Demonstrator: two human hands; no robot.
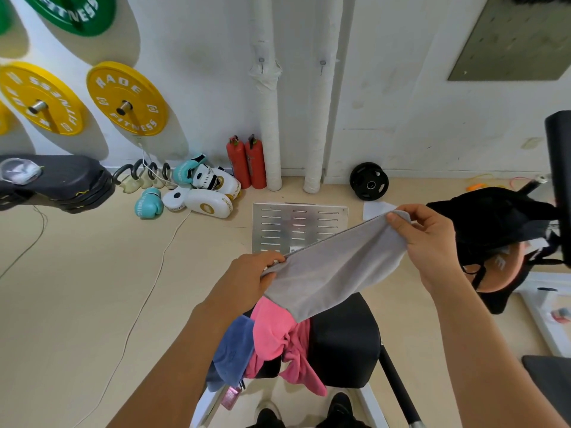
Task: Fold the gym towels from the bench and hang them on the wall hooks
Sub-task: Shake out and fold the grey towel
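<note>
Left hand (247, 279), right hand (429, 239) grip grey towel (333, 270); yellow plate (126, 98) "FITNESS"

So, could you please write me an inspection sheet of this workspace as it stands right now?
Surface: black padded bench, part bare, two towels on its left end.
Job's things: grey towel held up, stretched between both hands; pink towel and blue towel crumpled on the bench, hanging over its edge; two wall hooks bare.
Clutter: boxing gloves and pads, kettlebells, black weight plate, metal plate on the floor; black bag to the right.
Grippers: left hand and right hand each pinch an end of the grey towel.
Cables: white cord across the floor.
Surroundings: two fire extinguishers, yellow plates on the wall.
</note>
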